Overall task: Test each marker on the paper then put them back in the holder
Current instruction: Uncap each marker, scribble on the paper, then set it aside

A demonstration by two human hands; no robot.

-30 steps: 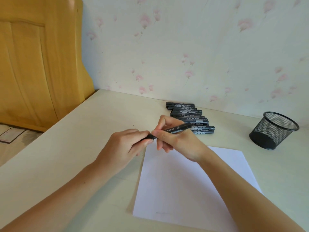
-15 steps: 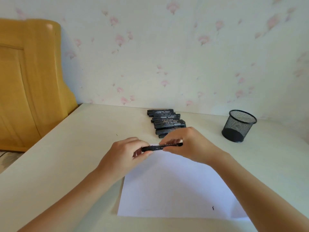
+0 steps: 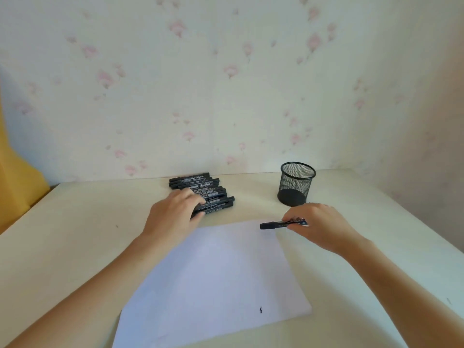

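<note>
The fingers (image 3: 292, 219) of my right hand (image 3: 319, 228) pinch a black marker (image 3: 281, 224) by its right half. It lies level above the far right corner of the paper (image 3: 213, 277), and its cap end points to the left. My left hand (image 3: 173, 214) rests on the near left end of the pile of markers (image 3: 200, 190). Its fingers lie loosely over the barrels, and I cannot tell if they already grip one.

I think the marker in my right hand is already tested, because a small black mark (image 3: 261, 309) stands near the near right corner of the paper and the cap looks to be on. So the step in hand is to put this one away and take the next.

The mesh holder (image 3: 296, 183) stands upright on the desk (image 3: 75, 234), just beyond my right hand and a little to the left, and I see no marker inside it. For the next move I must lift the marker, turn it upright and drop it through the open rim. The holder looks light, so I should not knock its wall. The left hand must close on a single marker and not drag its neighbours off the pile.
</note>
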